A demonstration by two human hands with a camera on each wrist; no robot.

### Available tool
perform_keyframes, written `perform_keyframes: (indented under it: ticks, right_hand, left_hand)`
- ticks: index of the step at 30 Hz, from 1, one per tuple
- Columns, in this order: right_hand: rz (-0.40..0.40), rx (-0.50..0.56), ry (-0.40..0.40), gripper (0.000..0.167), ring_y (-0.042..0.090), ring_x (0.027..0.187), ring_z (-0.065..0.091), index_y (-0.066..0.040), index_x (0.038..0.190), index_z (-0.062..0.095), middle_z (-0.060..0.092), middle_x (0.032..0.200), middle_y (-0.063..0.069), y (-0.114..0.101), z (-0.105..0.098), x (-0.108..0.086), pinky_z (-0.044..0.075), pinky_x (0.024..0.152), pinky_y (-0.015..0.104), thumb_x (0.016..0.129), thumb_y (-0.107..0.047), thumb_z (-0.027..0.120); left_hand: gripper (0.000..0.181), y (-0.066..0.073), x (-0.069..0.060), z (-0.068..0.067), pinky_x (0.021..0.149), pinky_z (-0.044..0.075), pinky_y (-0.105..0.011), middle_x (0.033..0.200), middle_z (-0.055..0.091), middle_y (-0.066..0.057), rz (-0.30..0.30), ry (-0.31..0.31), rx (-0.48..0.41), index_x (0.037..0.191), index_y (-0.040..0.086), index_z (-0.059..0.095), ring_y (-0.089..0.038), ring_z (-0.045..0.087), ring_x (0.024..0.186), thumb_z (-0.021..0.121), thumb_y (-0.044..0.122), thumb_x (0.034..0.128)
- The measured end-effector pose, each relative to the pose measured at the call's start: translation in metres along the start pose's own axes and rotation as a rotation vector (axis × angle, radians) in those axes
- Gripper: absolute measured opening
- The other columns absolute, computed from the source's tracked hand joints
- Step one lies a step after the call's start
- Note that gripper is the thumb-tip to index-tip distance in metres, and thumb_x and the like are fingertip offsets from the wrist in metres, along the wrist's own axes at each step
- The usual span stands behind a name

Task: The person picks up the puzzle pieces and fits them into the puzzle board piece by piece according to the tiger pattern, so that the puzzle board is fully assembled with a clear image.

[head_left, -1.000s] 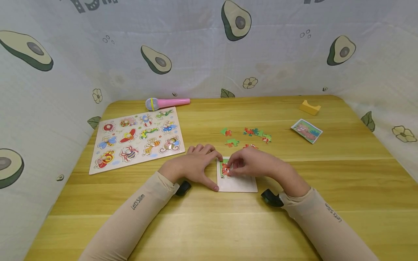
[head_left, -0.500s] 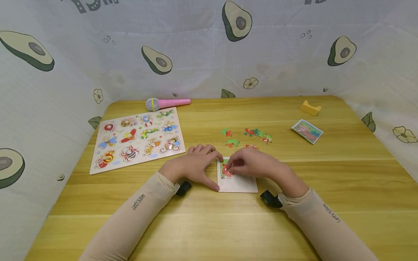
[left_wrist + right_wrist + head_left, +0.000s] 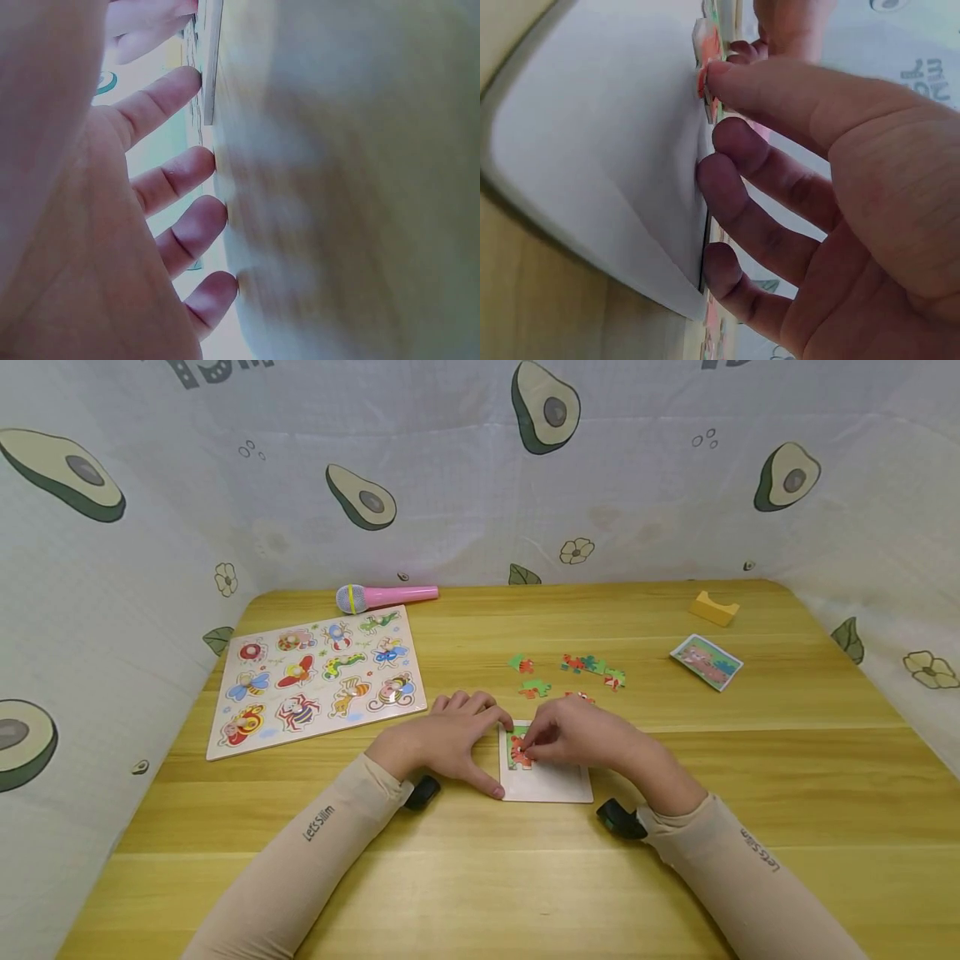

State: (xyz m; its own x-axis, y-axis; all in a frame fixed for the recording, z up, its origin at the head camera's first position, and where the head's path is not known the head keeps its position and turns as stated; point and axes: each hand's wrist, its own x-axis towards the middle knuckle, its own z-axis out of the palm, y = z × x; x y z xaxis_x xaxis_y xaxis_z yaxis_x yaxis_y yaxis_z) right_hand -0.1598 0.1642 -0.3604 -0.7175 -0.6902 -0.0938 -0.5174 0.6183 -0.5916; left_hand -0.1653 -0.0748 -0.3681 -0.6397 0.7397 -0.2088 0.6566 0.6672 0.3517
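A white puzzle board [image 3: 547, 787] lies on the table before me, with joined orange and green puzzle pieces [image 3: 517, 752] at its left side. My left hand [image 3: 452, 745] has its fingers spread; the thumb and index finger touch the board's left corners. My right hand [image 3: 588, 737] is over the board, thumb and index finger pinching an orange puzzle piece at the joined section. In the right wrist view, the thumb presses on this orange piece [image 3: 709, 79], just above the white board [image 3: 607, 112]. Its far side is hidden by the fingers.
Several loose puzzle pieces [image 3: 582, 664] lie beyond the board. A picture card [image 3: 707, 662] and a yellow block [image 3: 714, 609] are at the back right. To the left lie an insect peg puzzle [image 3: 315, 693] and a pink toy microphone [image 3: 393, 597]. A patterned cloth hangs behind.
The right hand's thumb and fingertips have shifted slightly at the orange piece, which sits closer against the joined section. The left hand stays at the board's edge.
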Motion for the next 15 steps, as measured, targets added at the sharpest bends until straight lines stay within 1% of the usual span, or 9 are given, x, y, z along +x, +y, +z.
perform_keyframes:
  ticks: [6, 10, 15]
  right_hand:
    - [-0.007, 0.019, -0.01, 0.004, 0.008, 0.078, 0.059, -0.018, 0.091, 0.082, 0.065, 0.085, -0.011, 0.0017, 0.0, -0.0013, 0.052, 0.068, 0.027, 0.087, -0.018, 0.081]
    - [-0.019, -0.005, -0.016, 0.007, 0.009, 0.075, 0.056, -0.019, 0.091, 0.081, 0.063, 0.083, -0.012, 0.0022, 0.0009, -0.0003, 0.05, 0.067, 0.027, 0.085, -0.022, 0.083]
    - [-0.011, -0.028, -0.015, 0.01, 0.008, 0.075, 0.056, -0.019, 0.09, 0.08, 0.063, 0.082, -0.012, 0.0005, 0.0018, 0.0004, 0.05, 0.068, 0.028, 0.084, -0.025, 0.084]
  left_hand:
    - [0.084, -0.0004, 0.0008, 0.001, 0.102, 0.025, -0.043, 0.136, 0.037, 0.008, 0.003, 0.002, 0.002, 0.138, 0.031, 0.046, -0.017, 0.035, 0.118, 0.072, 0.077, 0.0721]
    - [0.084, -0.0005, 0.0009, 0.001, 0.102, 0.025, -0.043, 0.136, 0.037, 0.008, 0.0, 0.0, 0.002, 0.138, 0.031, 0.046, -0.017, 0.035, 0.117, 0.072, 0.077, 0.072]
    - [0.084, -0.0005, -0.0001, 0.0006, 0.101, 0.025, -0.043, 0.136, 0.037, 0.008, 0.007, 0.003, -0.009, 0.138, 0.031, 0.046, -0.017, 0.035, 0.118, 0.073, 0.076, 0.0722]
